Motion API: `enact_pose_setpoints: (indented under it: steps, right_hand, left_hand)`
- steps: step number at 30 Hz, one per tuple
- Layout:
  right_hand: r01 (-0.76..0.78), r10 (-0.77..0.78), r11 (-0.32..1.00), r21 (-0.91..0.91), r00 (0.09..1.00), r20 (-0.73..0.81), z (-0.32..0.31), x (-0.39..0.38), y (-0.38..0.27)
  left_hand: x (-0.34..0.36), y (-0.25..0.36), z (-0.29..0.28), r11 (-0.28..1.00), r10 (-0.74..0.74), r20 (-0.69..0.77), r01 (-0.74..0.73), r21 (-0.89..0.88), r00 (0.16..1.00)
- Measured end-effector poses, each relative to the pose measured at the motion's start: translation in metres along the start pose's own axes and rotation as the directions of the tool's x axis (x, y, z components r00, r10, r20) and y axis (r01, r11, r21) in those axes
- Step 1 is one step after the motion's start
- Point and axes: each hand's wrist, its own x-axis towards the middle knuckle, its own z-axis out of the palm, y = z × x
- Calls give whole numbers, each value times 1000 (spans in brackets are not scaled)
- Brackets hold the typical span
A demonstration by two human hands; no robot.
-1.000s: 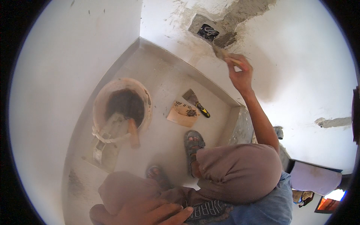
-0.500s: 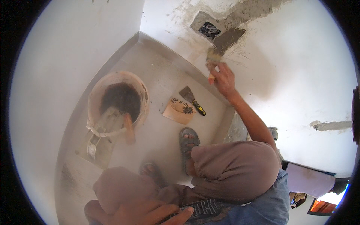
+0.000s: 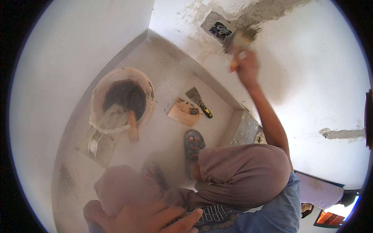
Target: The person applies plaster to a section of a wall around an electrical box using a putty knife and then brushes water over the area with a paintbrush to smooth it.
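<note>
My right hand (image 3: 248, 68) is closed round a brush with an orange-red handle end; motion smears both. Its pale bristles (image 3: 243, 39) are against the damp grey patch of plaster (image 3: 253, 32) on the white wall, just right of a square recessed electrical box (image 3: 220, 30) with dark contents. From that spot a band of grey plaster (image 3: 268, 15) runs up and right. My left hand (image 3: 151, 217) lies over my lap with its fingers stretched out, holding nothing that I can see.
On the floor at left stands a pale bucket (image 3: 98, 89) with dark contents; a wooden handle (image 3: 133, 126) leans at its rim. A putty knife (image 3: 199, 102) lies beside a piece of brown cardboard (image 3: 182, 114). My sandalled foot (image 3: 194, 145) is near them. Skirting edges the corner.
My right hand and the brush have moved up and to the right, from below the grey patch onto it. My left hand stays over my lap.
</note>
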Motion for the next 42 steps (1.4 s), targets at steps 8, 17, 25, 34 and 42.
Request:
enact_pose_setpoints:
  steps: [8, 17, 25, 34, 42]
  right_hand:
    - [-171, 201, 861, 478, 980, -11, 35, -15, 0]
    - [-351, 76, 259, 900, 936, 343, -21, 69, -151]
    - [-214, -302, 439, 873, 879, 368, 15, 98, -266]
    - [-89, -364, 584, 807, 860, 358, 89, 69, -320]
    - [-216, -211, 543, 811, 901, 380, 25, 83, -268]
  left_hand:
    - [-10, 4, 13, 996, -10, -137, 22, 86, 991]
    - [-20, 6, 18, 987, -18, -129, 39, 156, 991]
    - [-10, -5, 10, 983, -53, -64, 63, 172, 997]
    - [17, -14, 5, 993, -108, -20, 108, 48, 994]
    - [20, -15, -6, 989, -149, 21, 149, 9, 989]
